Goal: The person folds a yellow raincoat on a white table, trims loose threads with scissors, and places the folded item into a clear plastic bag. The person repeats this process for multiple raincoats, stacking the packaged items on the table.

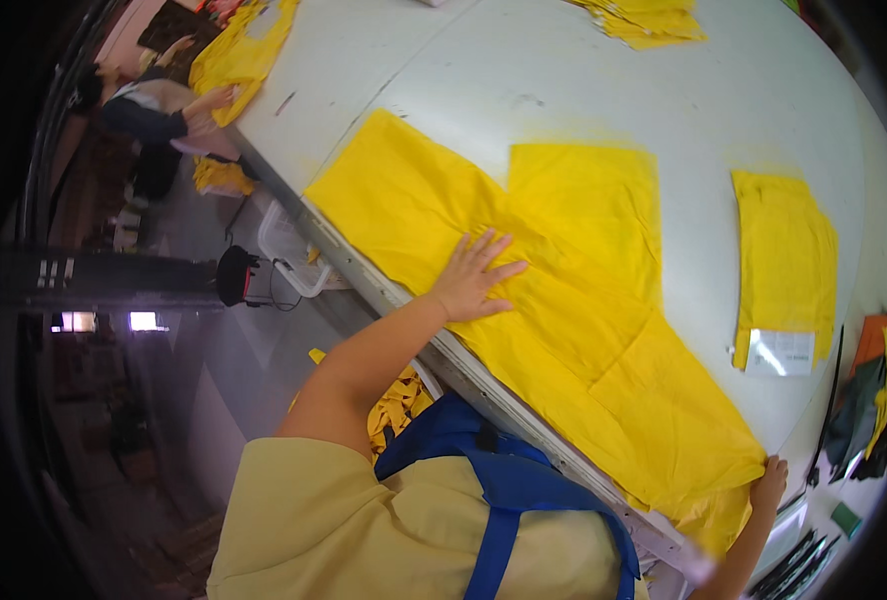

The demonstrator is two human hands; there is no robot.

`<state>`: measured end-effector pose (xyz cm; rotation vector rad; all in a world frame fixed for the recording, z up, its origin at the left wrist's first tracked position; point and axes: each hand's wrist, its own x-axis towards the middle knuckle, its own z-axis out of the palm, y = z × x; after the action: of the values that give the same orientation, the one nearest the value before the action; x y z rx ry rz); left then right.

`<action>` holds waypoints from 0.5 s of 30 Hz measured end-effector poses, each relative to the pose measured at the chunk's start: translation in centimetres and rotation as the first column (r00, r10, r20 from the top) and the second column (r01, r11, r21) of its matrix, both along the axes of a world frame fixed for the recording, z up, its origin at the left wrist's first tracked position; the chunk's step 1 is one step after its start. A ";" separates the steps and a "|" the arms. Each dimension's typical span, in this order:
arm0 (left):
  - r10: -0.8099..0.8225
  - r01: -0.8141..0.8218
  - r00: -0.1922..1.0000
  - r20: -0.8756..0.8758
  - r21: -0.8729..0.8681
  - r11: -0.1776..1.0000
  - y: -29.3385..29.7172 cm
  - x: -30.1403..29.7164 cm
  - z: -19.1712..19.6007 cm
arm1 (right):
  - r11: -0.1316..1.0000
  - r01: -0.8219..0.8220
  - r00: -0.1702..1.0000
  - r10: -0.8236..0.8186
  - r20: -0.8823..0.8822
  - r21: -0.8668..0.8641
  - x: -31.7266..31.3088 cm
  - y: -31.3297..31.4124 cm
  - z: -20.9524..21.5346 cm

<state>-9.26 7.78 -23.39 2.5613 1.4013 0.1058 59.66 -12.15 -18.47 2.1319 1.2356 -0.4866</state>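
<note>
A long yellow cloth garment (594, 330) lies spread along the near edge of the pale table (444, 110), slightly wrinkled. A square yellow panel (584, 190) extends from under or behind its far side; I cannot tell whether the two are joined. My left hand (474, 278) rests flat on the garment's left half, fingers spread. At the garment's right end, my right hand (770, 482) pinches the cloth's corner, its fingers partly hidden. Below that corner, some yellow cloth hangs over the table edge.
Folded yellow cloth (786, 250) with a printed white sheet (781, 352) lies at right. Another yellow stack (654, 20) is at the far side. At far left, a co-worker (164, 110) handles yellow cloth (249, 55). A white crate (282, 245) and yellow scraps (396, 408) sit below the edge.
</note>
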 end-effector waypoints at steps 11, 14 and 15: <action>0.960 -0.968 0.052 0.277 -0.222 0.117 -3.4 -14.7 -2.3 | 0.715 -0.273 0.773 0.561 -0.296 0.644 -42.0 5.9 -1.6; 0.829 -0.830 -0.301 0.472 -0.558 0.016 -1.5 -16.1 0.8 | 0.709 -0.224 0.823 0.505 -0.259 0.669 -42.9 6.6 -2.3; 0.779 -0.761 -0.408 0.477 -0.649 -0.001 -2.2 -17.6 -0.5 | 0.694 -0.223 0.810 0.523 -0.266 0.685 -42.7 6.4 -3.4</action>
<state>-26.86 5.54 -23.92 0.3244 2.2413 1.3171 16.92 -5.70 -21.84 2.2285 2.3402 -0.4175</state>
